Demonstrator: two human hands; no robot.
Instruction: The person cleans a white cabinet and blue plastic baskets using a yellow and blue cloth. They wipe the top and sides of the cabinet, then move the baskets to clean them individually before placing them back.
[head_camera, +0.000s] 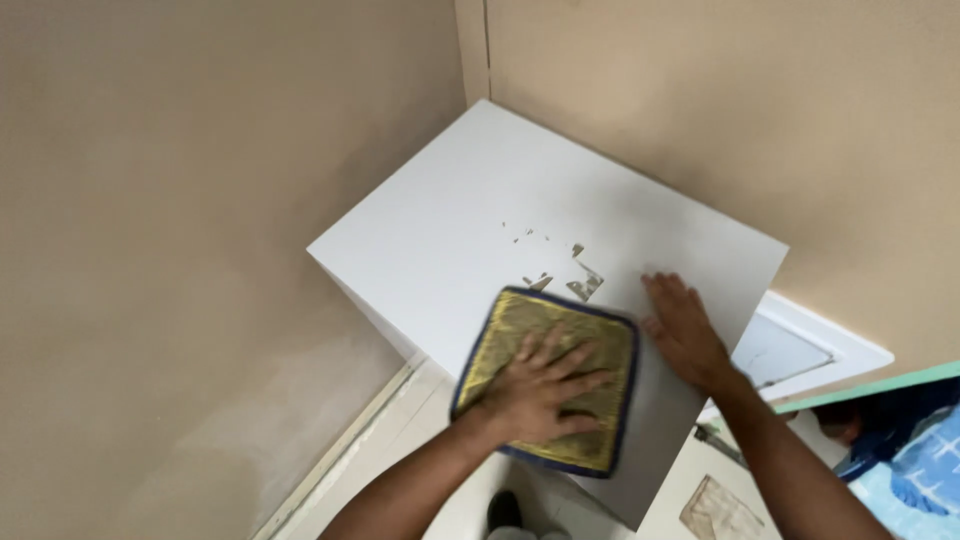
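Observation:
A white box-like cabinet top (470, 200) stands in a room corner, with chipped grey patches (580, 282) near its middle. A yellow cleaning cloth with a dark blue border (520, 325) lies flat on the near part of the top. My left hand (540, 385) presses flat on the cloth, fingers spread. My right hand (685, 330) rests flat on the bare white surface just right of the cloth, holding nothing.
Beige walls (180, 200) close in on the left and back. A white framed panel (800, 350) lies low at the right, beside blue fabric (920, 470). Pale floor tiles and a scrap of brown paper (720, 510) show below.

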